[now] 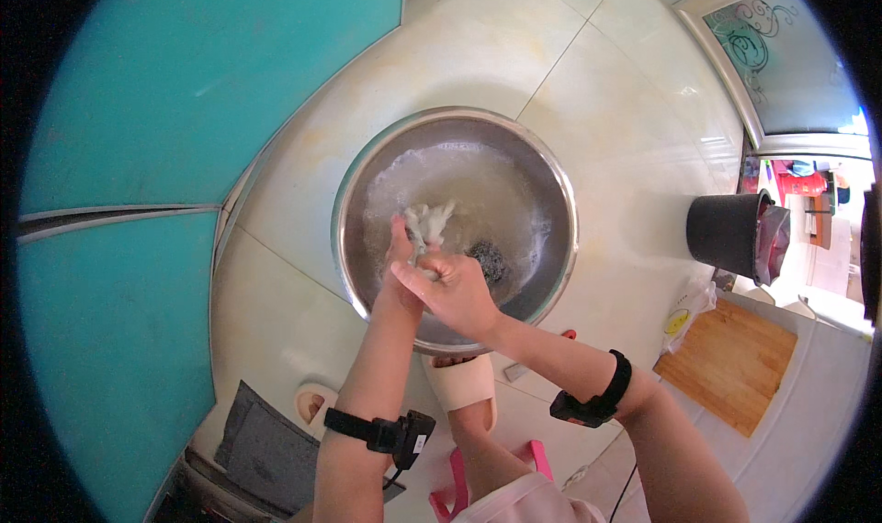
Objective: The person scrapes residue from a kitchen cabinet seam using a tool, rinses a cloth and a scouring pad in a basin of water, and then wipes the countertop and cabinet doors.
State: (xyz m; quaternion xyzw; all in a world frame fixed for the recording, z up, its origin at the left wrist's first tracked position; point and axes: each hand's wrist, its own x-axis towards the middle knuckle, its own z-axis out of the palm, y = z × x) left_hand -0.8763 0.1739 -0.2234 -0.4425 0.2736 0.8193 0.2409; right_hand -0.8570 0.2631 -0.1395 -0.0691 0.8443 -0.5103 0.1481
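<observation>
A round stainless steel basin point(565, 199) stands on the floor before me, with cloudy, sudsy water point(475, 185) in it. Above the water, a wet whitish cloth point(428, 224) is bunched between my two hands. My right hand point(458, 292) is curled around its near part and crosses over the left wrist area. My left hand point(400, 247) is seen edge-on against the cloth's left side; its grip is partly hidden. A dark steel wool scrubber point(488, 261) lies in the basin, just beyond my right hand.
Turquoise cabinet doors point(138, 109) rise at left. At right are a black bin point(723, 237) with a liner, a plastic bag point(689, 316) and a wooden board point(730, 364). A red-handled tool point(568, 335), a pink stool point(455, 485) and a grey mat point(269, 447) are near my feet.
</observation>
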